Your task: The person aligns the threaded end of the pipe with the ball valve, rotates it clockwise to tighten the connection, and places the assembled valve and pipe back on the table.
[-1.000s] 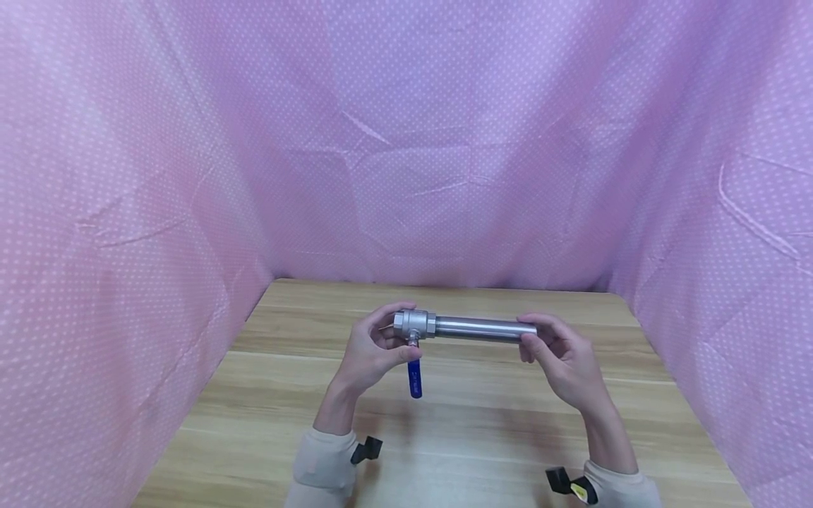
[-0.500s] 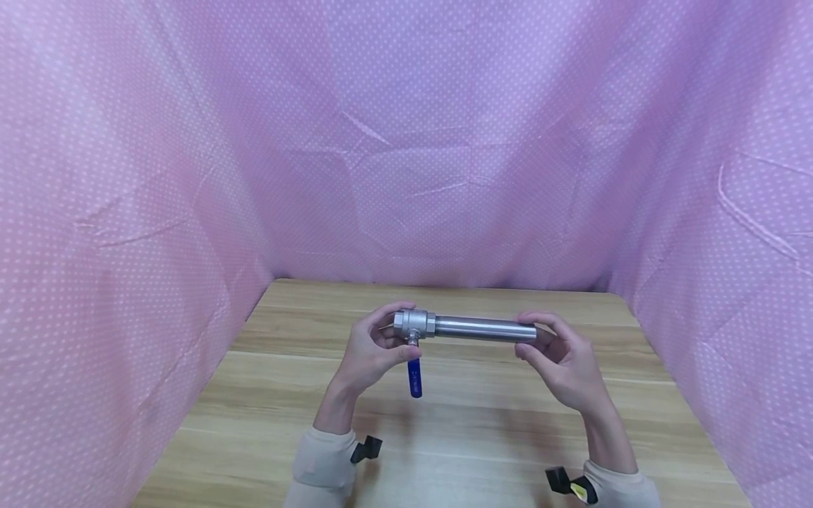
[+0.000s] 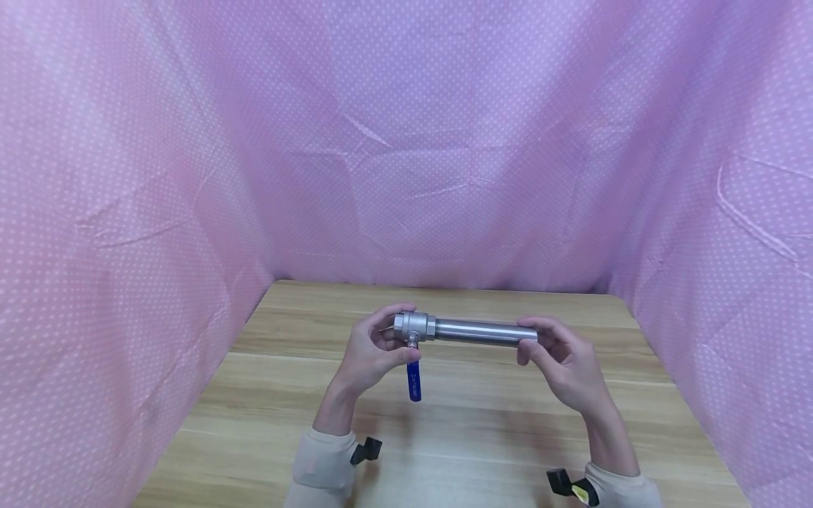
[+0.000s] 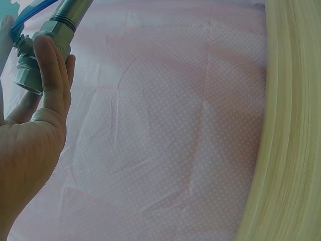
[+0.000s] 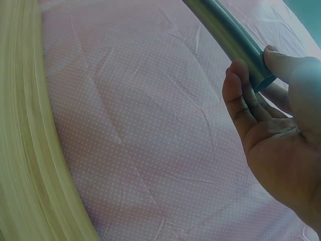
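A metal ball valve (image 3: 415,324) with a blue lever handle (image 3: 414,381) is joined to a steel pipe (image 3: 479,331), the pair held level above the table. My left hand (image 3: 368,356) grips the valve body, its thumb by the base of the lever, which points toward me. The pipe's free end is pinched between thumb and fingers of my right hand (image 3: 568,363). In the left wrist view, screw threads (image 4: 62,20) show where the pipe enters the valve (image 4: 37,65). The right wrist view shows the open pipe end (image 5: 261,80) among the right fingers.
The wood-grain table (image 3: 470,437) lies beneath both hands. Pink dotted cloth (image 3: 413,176) encloses it at the back and on both sides. Black wrist mounts (image 3: 367,450) sit at both sleeves.
My right thumb and fingers have loosened, shifted around the pipe end and pinched it again. The pipe's right end has dipped slightly. My left hand keeps its hold on the valve.
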{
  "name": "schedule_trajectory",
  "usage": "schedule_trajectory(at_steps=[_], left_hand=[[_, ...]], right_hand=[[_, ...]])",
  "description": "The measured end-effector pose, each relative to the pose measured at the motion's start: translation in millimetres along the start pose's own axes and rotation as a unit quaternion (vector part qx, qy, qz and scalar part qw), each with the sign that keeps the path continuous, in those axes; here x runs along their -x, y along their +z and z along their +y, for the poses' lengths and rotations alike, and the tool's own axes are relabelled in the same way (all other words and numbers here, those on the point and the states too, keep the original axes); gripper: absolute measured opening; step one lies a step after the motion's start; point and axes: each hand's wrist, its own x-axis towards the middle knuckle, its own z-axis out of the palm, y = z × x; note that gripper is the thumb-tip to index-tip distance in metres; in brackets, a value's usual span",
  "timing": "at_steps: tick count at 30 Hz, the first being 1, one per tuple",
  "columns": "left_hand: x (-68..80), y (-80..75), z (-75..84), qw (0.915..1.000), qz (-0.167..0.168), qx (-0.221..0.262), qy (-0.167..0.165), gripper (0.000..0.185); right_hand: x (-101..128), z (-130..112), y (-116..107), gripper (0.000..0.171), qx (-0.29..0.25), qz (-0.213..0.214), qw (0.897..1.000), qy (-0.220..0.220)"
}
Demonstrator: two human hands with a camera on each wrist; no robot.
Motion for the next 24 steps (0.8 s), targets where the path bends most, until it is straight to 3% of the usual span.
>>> schedule_trajectory(at_steps=[5, 12, 24], left_hand=[[0.2, 0.3, 1.1, 1.0, 0.0, -0.003, 0.001, 0.086], [0.2, 0.8, 2.1, 1.0, 0.001, -0.005, 0.0, 0.08], [0.1, -0.9, -0.5, 1.0, 0.002, -0.007, -0.001, 0.082]], right_hand=[[-0.9, -0.4, 0.8, 0.039, -0.04, -0.003, 0.999, 0.003], [-5.5, 1.1, 4.0, 0.051, -0.15, -0.023, 0.987, -0.052], [-4.2, 1.2, 3.1, 0.049, -0.12, -0.018, 0.992, -0.036]])
